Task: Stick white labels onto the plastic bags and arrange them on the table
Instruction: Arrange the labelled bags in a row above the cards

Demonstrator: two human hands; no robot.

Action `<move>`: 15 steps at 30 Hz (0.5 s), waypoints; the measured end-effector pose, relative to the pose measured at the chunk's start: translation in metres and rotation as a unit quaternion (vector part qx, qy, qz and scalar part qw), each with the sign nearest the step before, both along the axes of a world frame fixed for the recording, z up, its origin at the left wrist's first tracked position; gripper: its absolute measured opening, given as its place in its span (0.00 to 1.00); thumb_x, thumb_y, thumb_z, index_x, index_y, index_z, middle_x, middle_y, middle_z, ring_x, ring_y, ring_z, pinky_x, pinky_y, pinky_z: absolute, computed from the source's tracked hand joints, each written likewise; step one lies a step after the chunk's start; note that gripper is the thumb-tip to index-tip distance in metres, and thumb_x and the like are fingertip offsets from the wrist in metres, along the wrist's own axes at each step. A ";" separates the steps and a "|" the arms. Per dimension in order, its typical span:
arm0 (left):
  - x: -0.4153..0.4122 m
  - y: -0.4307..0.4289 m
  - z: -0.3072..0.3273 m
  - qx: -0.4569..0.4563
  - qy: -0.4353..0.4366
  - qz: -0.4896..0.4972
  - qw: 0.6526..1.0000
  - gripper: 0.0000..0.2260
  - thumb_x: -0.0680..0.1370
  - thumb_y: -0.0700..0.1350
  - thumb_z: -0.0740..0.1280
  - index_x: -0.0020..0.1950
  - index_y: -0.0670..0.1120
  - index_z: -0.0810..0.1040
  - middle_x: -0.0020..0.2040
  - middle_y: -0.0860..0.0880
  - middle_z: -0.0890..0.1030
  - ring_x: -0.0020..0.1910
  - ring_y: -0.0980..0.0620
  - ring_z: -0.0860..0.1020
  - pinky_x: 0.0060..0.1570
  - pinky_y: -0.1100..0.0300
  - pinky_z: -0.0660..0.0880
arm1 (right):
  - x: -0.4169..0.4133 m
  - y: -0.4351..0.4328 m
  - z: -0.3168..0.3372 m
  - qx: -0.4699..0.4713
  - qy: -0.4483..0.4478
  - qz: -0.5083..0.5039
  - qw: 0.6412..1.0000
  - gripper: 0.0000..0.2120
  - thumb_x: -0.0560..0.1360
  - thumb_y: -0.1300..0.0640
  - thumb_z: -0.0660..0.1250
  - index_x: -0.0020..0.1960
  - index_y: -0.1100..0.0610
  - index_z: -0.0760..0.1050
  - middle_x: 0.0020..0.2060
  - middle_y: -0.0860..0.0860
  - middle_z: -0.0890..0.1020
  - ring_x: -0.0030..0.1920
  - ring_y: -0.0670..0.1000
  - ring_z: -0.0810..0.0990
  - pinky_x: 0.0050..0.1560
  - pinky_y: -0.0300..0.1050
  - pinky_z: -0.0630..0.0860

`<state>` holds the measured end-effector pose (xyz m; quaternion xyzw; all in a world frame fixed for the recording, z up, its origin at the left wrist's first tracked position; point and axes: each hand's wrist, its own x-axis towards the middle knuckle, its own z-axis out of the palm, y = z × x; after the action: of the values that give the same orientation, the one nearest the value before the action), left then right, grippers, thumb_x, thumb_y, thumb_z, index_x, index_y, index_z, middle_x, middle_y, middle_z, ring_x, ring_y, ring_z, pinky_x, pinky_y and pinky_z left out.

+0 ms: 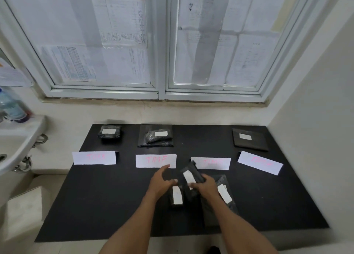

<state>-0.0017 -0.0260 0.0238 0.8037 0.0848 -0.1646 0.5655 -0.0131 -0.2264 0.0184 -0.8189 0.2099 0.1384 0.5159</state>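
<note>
While the right hand [206, 185] pinches a labelled black bag [190, 175], the left hand [160, 181] hangs open beside it, holding nothing.
A second bag [177, 196] lies just below the grip and a third bag [224, 194] right of it, on the table [95, 196]; the held one seems lifted, though blurred.

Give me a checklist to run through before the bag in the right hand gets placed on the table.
1. Grip: the right hand holds the black plastic bag: ok.
2. The white label is on that bag: ok.
3. Label flat and fully stuck: cannot tell.
4. The left hand is open, holding nothing: ok.
5. No bag lies behind the third paper sign: ok.
6. Pink writing on that sign suits this bag: cannot tell, blurred.
</note>
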 end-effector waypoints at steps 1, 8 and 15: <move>0.004 -0.001 0.006 -0.007 -0.003 -0.003 1.000 0.34 0.69 0.46 0.77 0.73 0.51 0.68 0.69 0.52 0.69 0.70 0.50 0.66 0.68 0.54 0.67 | 0.004 -0.001 0.013 0.039 0.001 0.041 0.998 0.19 0.61 0.55 0.80 0.49 0.57 0.80 0.42 0.55 0.85 0.40 0.56 0.84 0.45 0.57 0.82; 0.014 0.004 0.038 -0.107 0.047 0.010 0.993 0.22 0.67 0.50 0.78 0.52 0.38 0.78 0.49 0.38 0.82 0.44 0.47 0.80 0.49 0.50 0.80 | 0.026 0.020 0.075 0.080 0.053 0.194 0.976 0.20 0.61 0.58 0.80 0.51 0.59 0.81 0.41 0.54 0.83 0.40 0.54 0.82 0.49 0.51 0.79; 0.008 0.019 0.037 -0.091 0.024 0.125 0.988 0.21 0.72 0.63 0.69 0.44 0.44 0.82 0.43 0.46 0.84 0.48 0.46 0.82 0.54 0.49 0.78 | 0.021 0.045 0.077 0.059 -0.083 0.097 0.990 0.29 0.64 0.53 0.79 0.62 0.53 0.74 0.49 0.51 0.79 0.49 0.48 0.80 0.45 0.39 0.78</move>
<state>0.0064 -0.0074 0.0606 0.7275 0.1834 -0.1191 0.6503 0.0084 -0.1818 0.0958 -0.8120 0.0775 0.1317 0.5633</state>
